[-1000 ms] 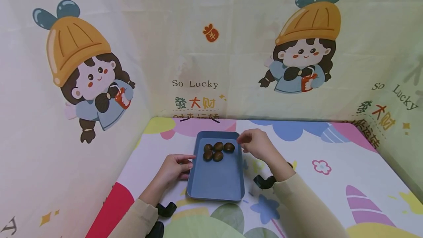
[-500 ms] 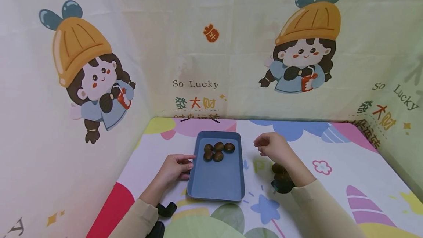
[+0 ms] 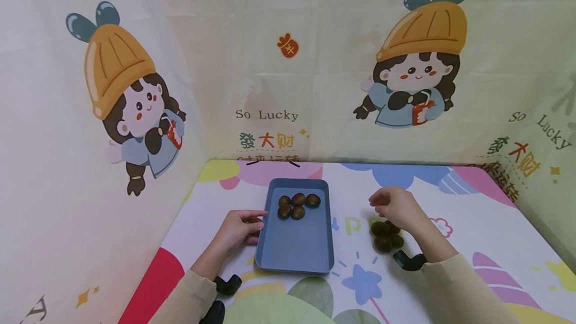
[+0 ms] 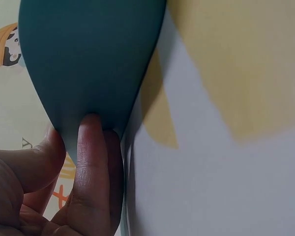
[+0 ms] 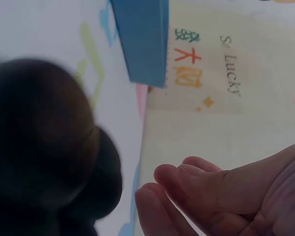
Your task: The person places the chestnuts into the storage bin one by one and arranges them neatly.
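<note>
A blue rectangular tray lies on the table with several brown chestnuts grouped toward its far end. My left hand holds the tray's left side; in the left wrist view, fingers lie along the outer wall and the thumb side meets the rim. To the right of the tray, my right hand hovers just above a second group of chestnuts. Its fingers bend loosely, and nothing shows between fingers and thumb. In the right wrist view, a blurred dark chestnut sits close to the camera.
The table is covered with a patterned cloth. A printed fabric backdrop rises along its back and sides. Black camera mounts are on both wrists, the right mount sitting close to the loose chestnuts.
My right hand has moved from the tray's upper right edge to the right, over the loose chestnuts, which have come into sight from behind the arm. My left hand and the tray stay put.
</note>
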`<act>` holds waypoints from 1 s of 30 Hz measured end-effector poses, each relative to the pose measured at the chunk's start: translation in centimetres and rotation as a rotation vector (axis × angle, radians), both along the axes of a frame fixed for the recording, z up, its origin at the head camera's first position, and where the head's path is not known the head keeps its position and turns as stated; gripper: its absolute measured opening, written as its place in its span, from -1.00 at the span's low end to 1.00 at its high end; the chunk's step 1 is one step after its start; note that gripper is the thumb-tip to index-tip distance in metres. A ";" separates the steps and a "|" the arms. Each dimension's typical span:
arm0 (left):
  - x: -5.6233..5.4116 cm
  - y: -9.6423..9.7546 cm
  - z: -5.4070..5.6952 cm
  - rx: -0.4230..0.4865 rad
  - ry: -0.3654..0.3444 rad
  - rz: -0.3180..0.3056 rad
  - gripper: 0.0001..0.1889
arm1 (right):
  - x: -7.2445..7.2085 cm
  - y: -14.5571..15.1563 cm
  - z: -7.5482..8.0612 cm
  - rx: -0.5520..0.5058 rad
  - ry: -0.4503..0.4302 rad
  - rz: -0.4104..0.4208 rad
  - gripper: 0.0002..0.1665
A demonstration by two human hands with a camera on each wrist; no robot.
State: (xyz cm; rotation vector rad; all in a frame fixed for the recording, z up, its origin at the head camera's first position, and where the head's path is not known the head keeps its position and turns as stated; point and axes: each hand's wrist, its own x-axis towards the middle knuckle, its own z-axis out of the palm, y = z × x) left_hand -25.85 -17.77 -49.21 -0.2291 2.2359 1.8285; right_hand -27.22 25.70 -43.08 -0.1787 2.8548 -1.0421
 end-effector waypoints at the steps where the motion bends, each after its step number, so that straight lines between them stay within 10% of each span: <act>1: 0.0 0.0 0.0 -0.001 0.000 -0.001 -0.66 | 0.1 0.3 -0.1 0.013 0.007 0.000 -0.76; 30: 0.4 0.2 -0.4 0.004 0.018 0.008 -0.66 | 2.0 4.7 -3.3 0.153 0.031 0.031 -0.75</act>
